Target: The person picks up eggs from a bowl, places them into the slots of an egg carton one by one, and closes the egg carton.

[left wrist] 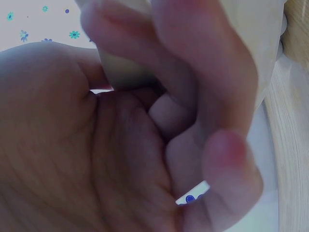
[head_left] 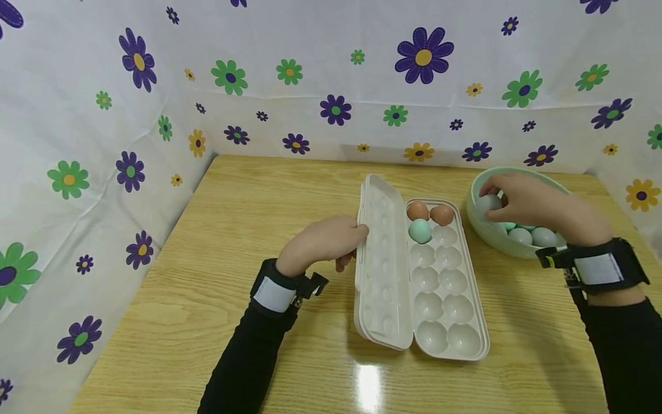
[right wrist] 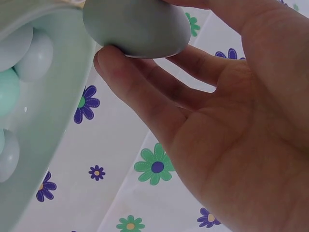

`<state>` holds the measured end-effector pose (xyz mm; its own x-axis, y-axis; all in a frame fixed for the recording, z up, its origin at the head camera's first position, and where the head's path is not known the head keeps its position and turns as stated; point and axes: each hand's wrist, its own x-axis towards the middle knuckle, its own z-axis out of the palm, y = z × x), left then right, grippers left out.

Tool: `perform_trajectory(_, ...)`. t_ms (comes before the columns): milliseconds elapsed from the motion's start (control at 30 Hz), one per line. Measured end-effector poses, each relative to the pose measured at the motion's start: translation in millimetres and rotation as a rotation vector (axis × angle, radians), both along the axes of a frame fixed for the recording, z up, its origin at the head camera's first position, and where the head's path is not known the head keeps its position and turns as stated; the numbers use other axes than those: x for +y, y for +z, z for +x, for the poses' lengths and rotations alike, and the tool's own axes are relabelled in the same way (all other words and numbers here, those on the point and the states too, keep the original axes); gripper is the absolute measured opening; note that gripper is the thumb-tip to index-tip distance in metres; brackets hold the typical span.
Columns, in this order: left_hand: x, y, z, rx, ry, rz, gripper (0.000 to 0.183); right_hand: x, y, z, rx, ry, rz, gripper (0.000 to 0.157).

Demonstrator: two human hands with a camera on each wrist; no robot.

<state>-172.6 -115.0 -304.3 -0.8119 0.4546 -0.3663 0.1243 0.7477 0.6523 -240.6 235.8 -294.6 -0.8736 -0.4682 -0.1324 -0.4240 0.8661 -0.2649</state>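
An egg carton [head_left: 449, 257] of pale plastic lies unfolded on the table, its lid [head_left: 384, 270] raised on the left side. My left hand [head_left: 326, 238] grips the lid's outer edge, thumb on top and fingers curled below. Two brown eggs [head_left: 442, 215] fill the far row of cups, and a mint-green egg [head_left: 420, 231] sits in the second row at left. Over the pale green bowl [head_left: 478, 233], my right hand [head_left: 538, 204] pinches a greyish-white egg [right wrist: 137, 26] between thumb and fingertips. More pale and mint eggs [head_left: 544, 236] lie in the bowl, partly hidden by this hand.
The wooden table [head_left: 233, 230] extends left of the carton and in front of it. A white cloth [head_left: 320, 63] with printed flowers hangs behind the table and along both sides. The bowl stands close to the carton's far right corner.
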Motion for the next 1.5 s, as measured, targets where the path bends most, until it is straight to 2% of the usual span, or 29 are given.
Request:
perform_trajectory(267,1,0.6,0.5,0.000,0.013,0.000,0.041,-9,-4.5,2.8,0.026,0.028,-0.021,0.035)
perform_trajectory(700,1,0.2,1.4,0.001,0.021,0.004,0.039,-28,-18.3,1.6,-0.043,0.025,-0.019,0.039)
perform_trajectory(1367,1,-1.1,0.4,0.008,0.004,-0.003,0.041,-43,-41.1,4.8,-0.050,0.042,-0.054,0.035)
perform_trajectory(1500,1,-0.4,1.3,0.005,0.012,-0.002,0.042,-48,-46.0,6.8,-0.057,0.034,-0.034,0.037)
